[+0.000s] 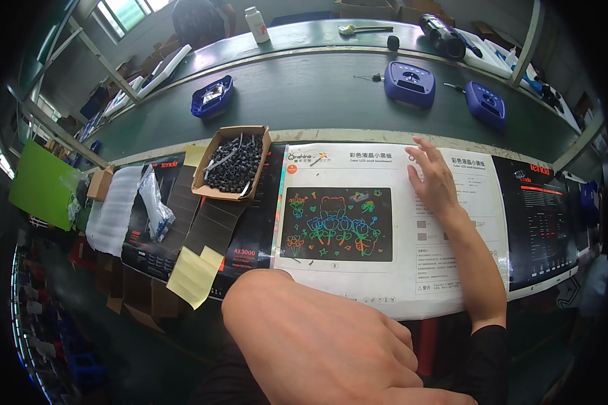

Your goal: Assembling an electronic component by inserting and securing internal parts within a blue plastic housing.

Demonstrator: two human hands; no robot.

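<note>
Right hand flat on the big printed sheet, left hand up close to the camera

Largest first: the green counter [331, 101] fills the upper frame. Mid-frame lies our white printed sheet [385, 270] with its colourful drawing panel; our right hand [434, 181] rests on its upper right, grip wide, fingers spread, holding nothing. Our left hand [317, 337] looms bottom centre, and we can't tell its grip. Upper left of the sheet sits a cardboard box [231, 164] of small black parts, two blue devices [410, 82] beyond.
</note>
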